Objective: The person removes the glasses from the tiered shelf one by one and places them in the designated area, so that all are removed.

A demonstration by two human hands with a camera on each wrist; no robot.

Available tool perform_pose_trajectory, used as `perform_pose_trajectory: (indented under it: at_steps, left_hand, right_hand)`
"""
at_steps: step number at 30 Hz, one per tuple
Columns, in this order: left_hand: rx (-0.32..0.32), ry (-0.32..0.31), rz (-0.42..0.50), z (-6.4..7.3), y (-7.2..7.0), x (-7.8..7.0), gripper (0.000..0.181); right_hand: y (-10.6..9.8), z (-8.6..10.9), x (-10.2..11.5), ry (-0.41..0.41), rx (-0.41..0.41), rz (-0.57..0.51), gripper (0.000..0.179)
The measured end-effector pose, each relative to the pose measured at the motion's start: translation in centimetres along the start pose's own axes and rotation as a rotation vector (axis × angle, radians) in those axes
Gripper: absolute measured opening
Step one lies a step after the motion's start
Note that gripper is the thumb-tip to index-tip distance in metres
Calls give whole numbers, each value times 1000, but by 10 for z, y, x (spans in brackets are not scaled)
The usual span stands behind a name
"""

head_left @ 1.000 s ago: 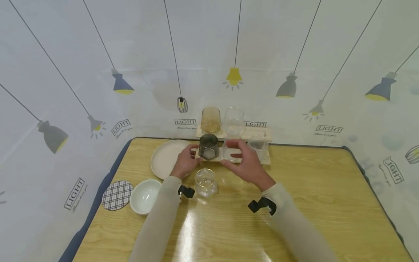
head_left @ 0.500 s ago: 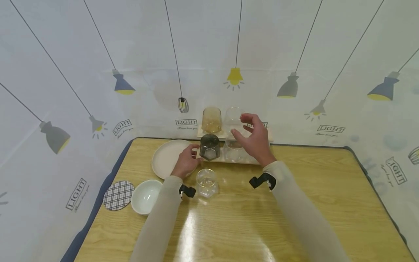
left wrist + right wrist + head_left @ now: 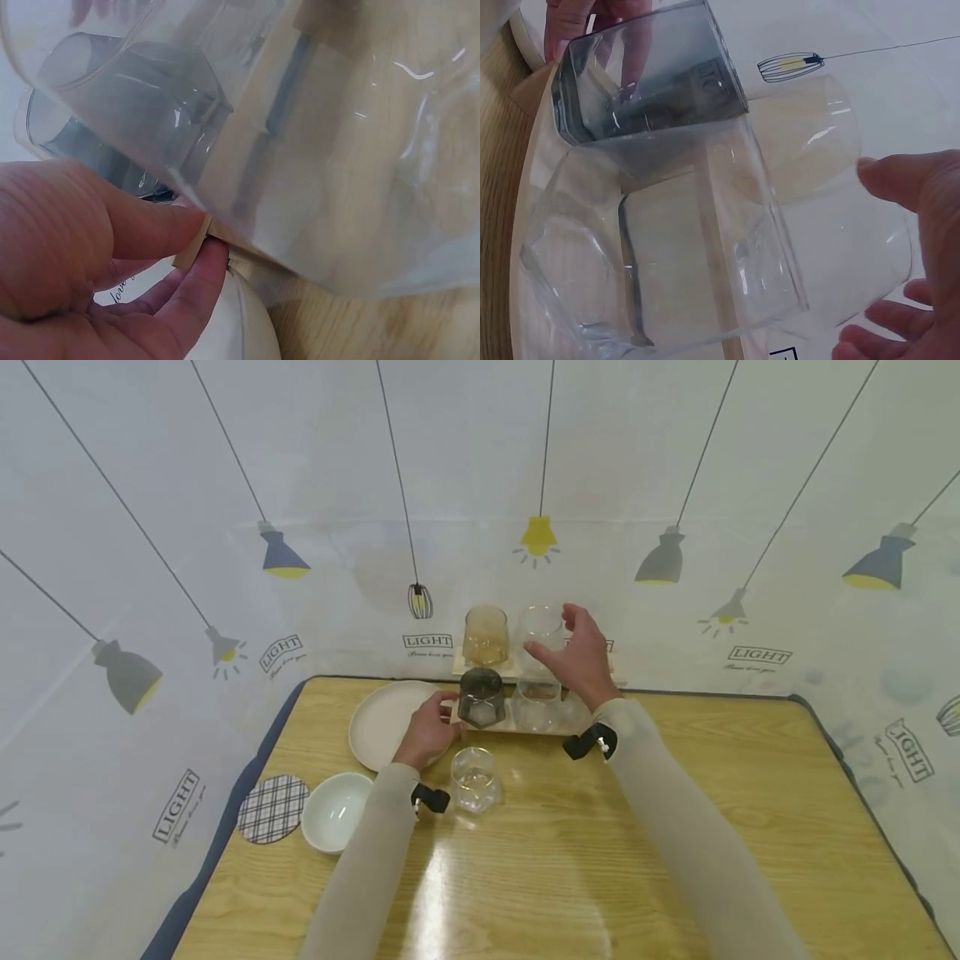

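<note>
Along the back edge of the table, the two-step wooden stand sits as it did a second ago. What has changed is the right hand, which has gone from the front clear glass near the stand's front edge up to the back clear glass on the rear step, right of the amber glass. That suggests the work now centres on this rear one. The right hand's thumb and fingers are spread apart about it; whether they press it I cannot tell. The left hand pinches the stand's left end, beside the dark glass at the front left corner. A loose glass stands before the stand's front edge.
</note>
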State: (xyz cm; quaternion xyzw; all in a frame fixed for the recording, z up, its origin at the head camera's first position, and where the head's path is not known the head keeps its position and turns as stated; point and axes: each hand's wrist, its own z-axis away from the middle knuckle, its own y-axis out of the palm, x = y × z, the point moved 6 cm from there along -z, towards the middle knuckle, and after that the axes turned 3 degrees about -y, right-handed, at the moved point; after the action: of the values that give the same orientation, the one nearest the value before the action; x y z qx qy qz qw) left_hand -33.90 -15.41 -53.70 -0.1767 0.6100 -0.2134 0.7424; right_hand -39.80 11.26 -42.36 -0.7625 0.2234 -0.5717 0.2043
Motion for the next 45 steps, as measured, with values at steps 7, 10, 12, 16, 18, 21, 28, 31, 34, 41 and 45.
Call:
perform_pose_trajectory:
  at_steps: [7,10,12,16,18,21,28,31,34,41,45]
  left_hand:
    - [-2,10,-14,-2,0,0,64]
    - [1,12,-11,-2,0,0,64]
    - [4,13,-5,-2,1,0,63]
    - [0,6,3,-2,2,1,63]
    - [0,4,3,-2,2,1,63]
    - [1,5,-7,-2,3,2,62]
    - [-3,-3,-7,1,2,2,63]
    - [-6,1,-5,1,1,2,63]
    - [-5,4,-10,-1,0,2,62]
    - [2,9,-12,-3,-1,3,59]
    - [2,3,-4,-4,-1,3,59]
  right_hand:
    - [8,-12,-6,39,116,85,101]
    - [10,-14,-8,43,138,81,99]
    - [10,-14,-10,44,139,68,98]
    - [11,-14,-12,45,131,37,96]
    - [11,-14,-13,47,127,34,96]
    - [10,-12,-14,55,110,24,95]
    - [-2,-4,-5,26,54,-67,94]
    - [-12,2,3,-6,30,-85,93]
    - [-22,13,10,-21,33,-86,93]
    - [-31,44,33,-60,95,-91,86]
    - [-29,63,42,-82,123,-112,86]
